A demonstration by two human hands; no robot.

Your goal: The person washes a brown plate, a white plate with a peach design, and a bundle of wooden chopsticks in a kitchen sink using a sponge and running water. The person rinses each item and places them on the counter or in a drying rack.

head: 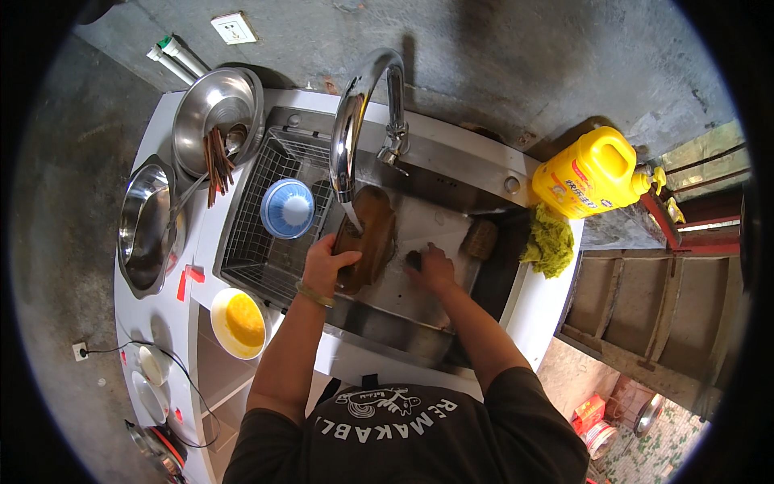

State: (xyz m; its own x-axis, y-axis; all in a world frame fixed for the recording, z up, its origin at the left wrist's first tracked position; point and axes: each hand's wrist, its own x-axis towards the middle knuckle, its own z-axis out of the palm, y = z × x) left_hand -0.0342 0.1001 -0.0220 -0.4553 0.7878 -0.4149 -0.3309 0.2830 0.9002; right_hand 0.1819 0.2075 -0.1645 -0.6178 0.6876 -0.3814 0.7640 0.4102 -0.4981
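Observation:
My left hand (326,266), with a bangle at the wrist, grips the near left edge of a brown, wet, flat piece (378,236), perhaps a wooden board. Water from the chrome gooseneck faucet (347,133) falls onto its left side. My right hand (434,266) reaches down into the steel sink (423,302), its fingers by a small dark object (413,260); whether they hold it cannot be told. A brown rounded block (481,239) lies against the sink's right side. Left of the faucet, a blue-and-white bowl (288,209) rests in a wire basket (254,266).
On the left counter stand steel basins (208,115) with chopsticks (216,163), an oval steel pan (145,236) and a bowl of yellow liquid (242,323). A yellow pump jug (586,172) and a green scouring mesh (549,242) are at the right edge.

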